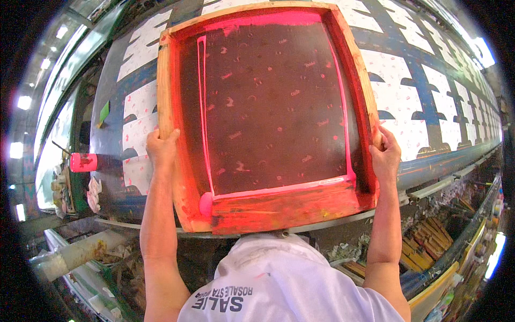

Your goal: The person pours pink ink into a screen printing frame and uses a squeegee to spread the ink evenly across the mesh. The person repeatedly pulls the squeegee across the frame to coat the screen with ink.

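Both my hands grip a wooden screen-printing frame (164,91), one on each side. My left hand (162,149) is closed round its left rail, thumb on top. My right hand (386,154) is closed on the right rail, slightly lower. Inside is a dark mesh (273,107) with small scattered motifs. Bright pink ink (273,20) lies in a band along the far end and in thin lines down both sides. A wide, red-stained wooden squeegee (284,208) rests across the near end, inked along its far edge. Whether the frame touches the table is hard to tell.
White printed cut pieces (394,102) lie in rows on a long blue-grey table (429,167). A pink-stained container (83,162) and a green scrap (104,114) sit at the left edge. Wooden strips (429,244) fill a tray below right; a pale tube (80,253) is below left.
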Demonstrator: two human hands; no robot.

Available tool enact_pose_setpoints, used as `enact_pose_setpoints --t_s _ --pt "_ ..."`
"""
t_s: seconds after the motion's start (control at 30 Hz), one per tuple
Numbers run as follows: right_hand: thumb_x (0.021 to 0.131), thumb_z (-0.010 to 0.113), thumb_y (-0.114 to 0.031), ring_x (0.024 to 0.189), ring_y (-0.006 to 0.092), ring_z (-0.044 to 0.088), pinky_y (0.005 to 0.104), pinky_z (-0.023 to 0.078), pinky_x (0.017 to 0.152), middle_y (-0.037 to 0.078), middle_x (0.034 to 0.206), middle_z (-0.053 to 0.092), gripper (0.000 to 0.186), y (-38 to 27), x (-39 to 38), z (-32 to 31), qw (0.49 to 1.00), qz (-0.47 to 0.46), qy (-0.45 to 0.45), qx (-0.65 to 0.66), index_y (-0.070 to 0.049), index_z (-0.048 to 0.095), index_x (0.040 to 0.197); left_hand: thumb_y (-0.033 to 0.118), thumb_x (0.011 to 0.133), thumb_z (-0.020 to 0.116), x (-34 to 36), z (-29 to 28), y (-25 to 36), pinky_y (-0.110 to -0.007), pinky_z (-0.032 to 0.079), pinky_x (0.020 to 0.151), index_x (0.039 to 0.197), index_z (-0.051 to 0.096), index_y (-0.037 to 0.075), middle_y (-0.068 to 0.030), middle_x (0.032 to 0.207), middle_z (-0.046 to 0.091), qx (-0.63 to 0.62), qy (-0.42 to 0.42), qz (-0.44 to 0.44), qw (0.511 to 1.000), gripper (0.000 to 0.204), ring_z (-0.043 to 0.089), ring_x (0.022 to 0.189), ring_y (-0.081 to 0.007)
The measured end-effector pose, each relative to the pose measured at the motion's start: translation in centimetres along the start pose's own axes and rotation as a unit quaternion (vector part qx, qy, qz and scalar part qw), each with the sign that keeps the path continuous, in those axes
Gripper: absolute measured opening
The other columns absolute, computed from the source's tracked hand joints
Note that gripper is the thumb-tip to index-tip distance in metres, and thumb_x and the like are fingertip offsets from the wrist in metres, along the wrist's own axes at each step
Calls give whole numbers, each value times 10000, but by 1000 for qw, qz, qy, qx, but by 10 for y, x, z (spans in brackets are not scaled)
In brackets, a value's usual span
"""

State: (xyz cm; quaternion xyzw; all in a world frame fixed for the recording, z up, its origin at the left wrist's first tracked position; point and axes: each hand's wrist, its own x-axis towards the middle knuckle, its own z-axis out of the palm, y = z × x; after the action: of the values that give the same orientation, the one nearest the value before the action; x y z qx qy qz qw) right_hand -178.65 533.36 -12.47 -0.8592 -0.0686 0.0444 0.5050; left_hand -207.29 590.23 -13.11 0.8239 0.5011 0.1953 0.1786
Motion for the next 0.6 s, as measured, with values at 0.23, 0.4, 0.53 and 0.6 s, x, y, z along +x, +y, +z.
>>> enact_pose_setpoints --t_s 0.23,0.4,0.53,0.6 --pt "914 744 137 1115 222 801 351 617 989 183 1246 827 657 -1 1 -4 998 -21 -12 -55 -18 649 1546 347 846 972 3 10 -10 -477 582 921 1106 841 -16 -198 1087 795 -18 2 26 1000 466 760 985 -350" --pt "933 760 56 1265 356 769 469 606 1070 244 1392 770 658 -22 -8 0 983 -39 -2 -182 -101 667 1564 391 839 974 7 22 -16 -515 565 1001 1120 819 -15 -222 1165 754 -18 -47 -31 998 517 729 1097 -395" --pt "918 783 -77 1418 468 649 594 498 1191 243 1518 698 571 -53 -49 11 875 -354 -5 -330 -119 736 1486 402 846 973 4 21 -12 -513 578 976 1105 824 -18 -230 1147 772 13 -39 -23 999 515 747 1067 -395" --pt "832 889 -139 1343 406 709 569 579 1087 187 1450 739 532 -70 -87 18 883 -355 -218 -216 -143 788 1354 394 854 971 1 20 -7 -488 595 910 1100 839 -13 -228 1078 800 31 -25 2 999 494 779 977 -377"
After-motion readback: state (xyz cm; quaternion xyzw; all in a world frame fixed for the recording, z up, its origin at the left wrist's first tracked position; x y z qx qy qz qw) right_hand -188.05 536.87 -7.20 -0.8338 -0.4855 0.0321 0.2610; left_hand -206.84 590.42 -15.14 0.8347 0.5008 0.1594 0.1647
